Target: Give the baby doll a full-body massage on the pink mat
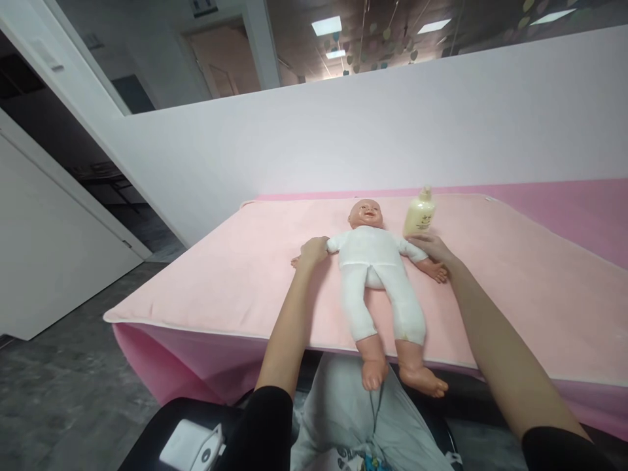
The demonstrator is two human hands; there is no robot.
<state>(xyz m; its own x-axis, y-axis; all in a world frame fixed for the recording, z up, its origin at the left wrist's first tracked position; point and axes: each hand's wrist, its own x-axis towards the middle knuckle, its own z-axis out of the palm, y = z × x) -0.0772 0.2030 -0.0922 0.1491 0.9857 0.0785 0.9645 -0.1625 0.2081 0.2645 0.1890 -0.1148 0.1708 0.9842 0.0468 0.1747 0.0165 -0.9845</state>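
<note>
A baby doll (370,245) with a white cloth body lies face up on a pink mat (220,275), its feet hanging past the front edge. My left hand (314,251) is closed round the doll's arm on the left side of the view, and the doll's small hand pokes out beyond it. On the right, my right hand (432,248) lies over the doll's other arm, its fingers at the sleeve end. Just behind that hand a pale yellow pump bottle (420,213) stands upright on the mat.
A white wall panel (392,131) rises behind the table, with glass above it. Pink cloth (161,366) hangs at the front. A white device (189,446) lies on a black surface at lower left.
</note>
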